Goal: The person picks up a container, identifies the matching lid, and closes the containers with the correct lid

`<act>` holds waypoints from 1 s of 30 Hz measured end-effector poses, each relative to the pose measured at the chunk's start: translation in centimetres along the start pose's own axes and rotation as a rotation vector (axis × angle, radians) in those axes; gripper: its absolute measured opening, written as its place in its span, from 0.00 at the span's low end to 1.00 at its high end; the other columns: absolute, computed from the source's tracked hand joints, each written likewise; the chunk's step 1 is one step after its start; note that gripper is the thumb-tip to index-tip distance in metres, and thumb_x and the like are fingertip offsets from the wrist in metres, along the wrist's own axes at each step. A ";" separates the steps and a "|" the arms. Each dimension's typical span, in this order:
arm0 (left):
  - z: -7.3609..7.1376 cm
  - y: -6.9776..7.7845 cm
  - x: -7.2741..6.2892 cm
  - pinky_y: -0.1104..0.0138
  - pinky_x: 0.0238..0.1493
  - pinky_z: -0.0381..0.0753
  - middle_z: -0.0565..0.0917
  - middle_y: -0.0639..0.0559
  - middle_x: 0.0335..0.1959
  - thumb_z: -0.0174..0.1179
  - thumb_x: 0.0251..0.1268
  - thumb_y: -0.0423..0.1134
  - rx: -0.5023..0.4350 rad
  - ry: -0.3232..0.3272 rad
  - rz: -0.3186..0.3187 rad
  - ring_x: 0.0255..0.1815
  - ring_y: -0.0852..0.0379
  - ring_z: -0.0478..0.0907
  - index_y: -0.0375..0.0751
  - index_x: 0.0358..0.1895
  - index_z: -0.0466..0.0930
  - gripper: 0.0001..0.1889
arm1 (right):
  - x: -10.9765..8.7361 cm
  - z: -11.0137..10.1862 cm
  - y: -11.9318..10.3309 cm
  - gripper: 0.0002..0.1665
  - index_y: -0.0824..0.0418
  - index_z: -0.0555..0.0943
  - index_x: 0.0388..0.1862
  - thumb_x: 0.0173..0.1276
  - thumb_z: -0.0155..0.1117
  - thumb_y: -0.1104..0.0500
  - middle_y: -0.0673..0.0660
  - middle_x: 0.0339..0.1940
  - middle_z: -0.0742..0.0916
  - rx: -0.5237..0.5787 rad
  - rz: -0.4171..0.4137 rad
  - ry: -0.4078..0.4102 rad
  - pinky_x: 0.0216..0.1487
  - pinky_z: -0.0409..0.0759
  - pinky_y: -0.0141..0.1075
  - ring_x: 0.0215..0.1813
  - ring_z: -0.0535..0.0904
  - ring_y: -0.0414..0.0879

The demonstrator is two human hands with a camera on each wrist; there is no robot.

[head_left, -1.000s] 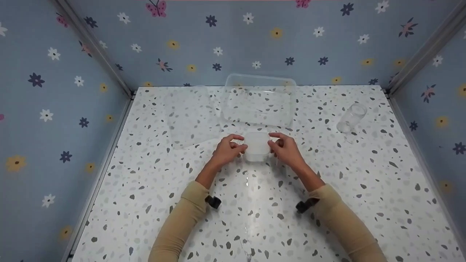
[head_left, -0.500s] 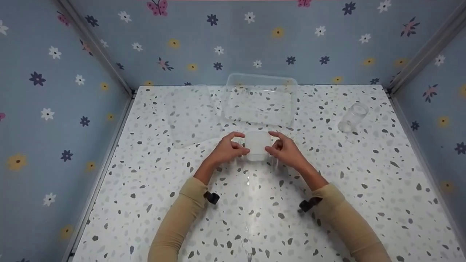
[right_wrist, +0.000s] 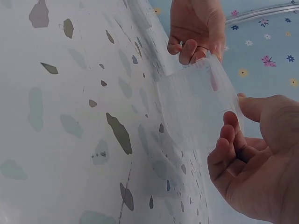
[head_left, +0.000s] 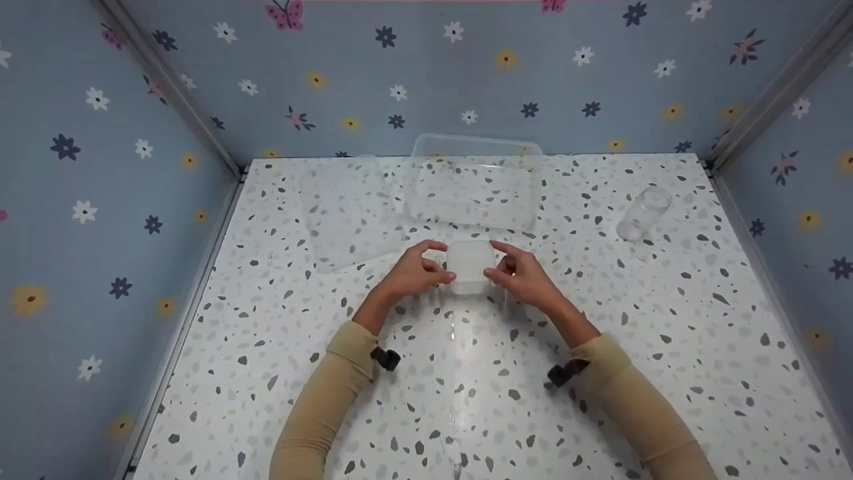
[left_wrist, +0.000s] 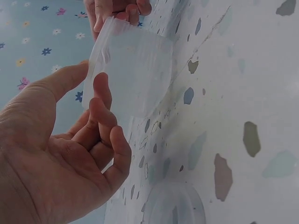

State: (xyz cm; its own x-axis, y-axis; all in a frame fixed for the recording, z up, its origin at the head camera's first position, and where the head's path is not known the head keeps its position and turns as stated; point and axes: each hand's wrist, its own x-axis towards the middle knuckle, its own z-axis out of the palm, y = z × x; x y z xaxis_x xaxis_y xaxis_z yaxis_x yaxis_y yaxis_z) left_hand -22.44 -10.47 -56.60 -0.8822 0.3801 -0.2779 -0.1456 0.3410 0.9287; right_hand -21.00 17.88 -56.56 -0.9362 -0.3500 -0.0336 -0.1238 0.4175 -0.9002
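Note:
Between my hands at the middle of the table stands a small squarish food container of translucent plastic, with its lid on top. My left hand pinches the lid's edge on the left, thumb at the near corner and fingers along the side. On the opposite edge, my right hand holds it the same way. In the right wrist view the right thumb presses on the lid while the fingertips sit under its rim. The container's walls look cloudy, and nothing shows inside.
A large clear plastic box without a lid stands behind the hands by the back wall. A big flat clear lid lies to its left. At the right is a clear drinking glass. Flower-patterned walls enclose the table.
Both thumbs have shifted slightly toward the near corners of the small container's lid, and the right hand has turned a little. The container stays in about the same place.

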 end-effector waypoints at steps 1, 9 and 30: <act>0.0 0.0 0.0 0.66 0.38 0.78 0.92 0.57 0.33 0.76 0.76 0.42 0.001 -0.001 -0.001 0.37 0.49 0.84 0.43 0.82 0.72 0.36 | 0.0 0.0 0.0 0.41 0.71 0.69 0.87 0.83 0.72 0.59 0.51 0.32 0.86 0.001 0.003 0.000 0.31 0.73 0.30 0.29 0.75 0.37; 0.0 0.2 0.0 0.66 0.39 0.79 0.93 0.56 0.35 0.75 0.77 0.43 0.017 -0.002 0.001 0.39 0.49 0.86 0.42 0.83 0.72 0.36 | 0.0 -0.3 0.1 0.41 0.72 0.69 0.87 0.83 0.72 0.58 0.56 0.33 0.89 0.008 0.000 -0.016 0.32 0.74 0.30 0.29 0.76 0.36; -1.5 1.4 -0.1 0.70 0.39 0.83 0.94 0.37 0.48 0.68 0.83 0.45 0.108 0.226 0.143 0.49 0.29 0.91 0.41 0.75 0.81 0.25 | 0.9 -2.0 -1.8 0.45 0.62 0.70 0.89 0.79 0.77 0.55 0.67 0.50 0.90 -0.114 -0.061 0.032 0.52 0.83 0.39 0.46 0.84 0.49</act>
State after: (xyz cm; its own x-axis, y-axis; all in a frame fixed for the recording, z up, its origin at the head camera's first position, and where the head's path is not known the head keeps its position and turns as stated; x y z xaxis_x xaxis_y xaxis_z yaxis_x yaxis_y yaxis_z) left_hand -23.25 -11.37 -54.93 -0.9695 0.2342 -0.0727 0.0256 0.3916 0.9198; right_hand -22.30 18.52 -54.08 -0.9354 -0.3518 0.0355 -0.2162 0.4897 -0.8447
